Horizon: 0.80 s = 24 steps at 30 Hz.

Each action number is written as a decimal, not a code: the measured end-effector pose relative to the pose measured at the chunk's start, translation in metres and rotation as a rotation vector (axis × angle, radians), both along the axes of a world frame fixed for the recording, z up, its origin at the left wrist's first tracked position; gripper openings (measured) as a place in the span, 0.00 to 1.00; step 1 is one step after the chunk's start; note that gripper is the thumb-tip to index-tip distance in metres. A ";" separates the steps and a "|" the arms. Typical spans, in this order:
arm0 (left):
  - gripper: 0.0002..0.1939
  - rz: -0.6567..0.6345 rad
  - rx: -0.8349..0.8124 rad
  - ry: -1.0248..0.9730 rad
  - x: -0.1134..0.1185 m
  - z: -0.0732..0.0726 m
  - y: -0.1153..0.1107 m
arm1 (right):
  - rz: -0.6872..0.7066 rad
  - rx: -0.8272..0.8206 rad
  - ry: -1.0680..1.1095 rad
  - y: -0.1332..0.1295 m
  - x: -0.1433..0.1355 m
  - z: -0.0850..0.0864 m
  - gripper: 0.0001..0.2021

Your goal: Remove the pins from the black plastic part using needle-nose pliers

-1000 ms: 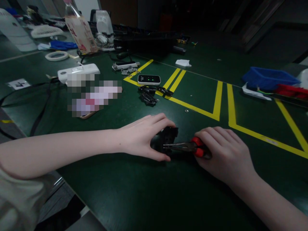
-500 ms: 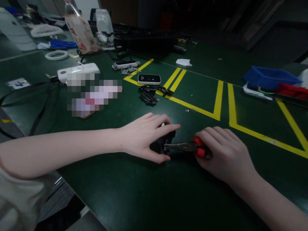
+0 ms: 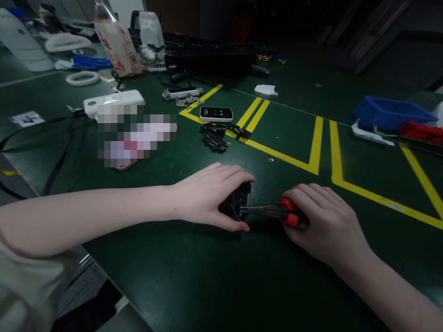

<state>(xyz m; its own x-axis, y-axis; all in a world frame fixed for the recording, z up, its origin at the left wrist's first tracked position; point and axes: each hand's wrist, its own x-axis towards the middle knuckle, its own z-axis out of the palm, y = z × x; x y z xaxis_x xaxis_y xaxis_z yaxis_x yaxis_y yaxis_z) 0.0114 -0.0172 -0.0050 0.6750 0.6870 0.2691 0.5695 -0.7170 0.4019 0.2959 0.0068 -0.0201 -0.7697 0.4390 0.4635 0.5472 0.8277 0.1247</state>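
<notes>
My left hand [image 3: 214, 196] is closed around a black plastic part [image 3: 238, 199] on the green table, thumb at its near side and fingers at its far side. Some of the part is hidden under the palm. My right hand [image 3: 321, 221] grips red-handled needle-nose pliers [image 3: 268, 210], which point left. The tips of the pliers reach the part's right side, at a small shiny piece that is too small to make out. A small metal ring [image 3: 271, 160] lies on the table beyond the hands.
Several black plastic pieces [image 3: 215, 140] lie beyond my left hand, near a white-edged device [image 3: 216, 114] with green lights. A blurred-out phone [image 3: 141, 140] is at the left. Yellow tape [image 3: 284, 154] marks the table. A blue bin [image 3: 391, 113] stands at the far right.
My left forefinger has come down from a stretched pose onto the far side of the black part. The pliers stay at the part's right side, and the view has shifted slightly.
</notes>
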 end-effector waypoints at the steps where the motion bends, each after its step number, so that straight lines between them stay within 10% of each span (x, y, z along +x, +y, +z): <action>1: 0.41 0.010 -0.004 -0.008 0.000 0.000 0.000 | -0.002 -0.024 0.002 0.001 0.000 0.000 0.04; 24: 0.45 0.020 0.162 -0.027 0.000 -0.004 0.000 | -0.028 -0.063 0.031 -0.004 -0.004 0.007 0.05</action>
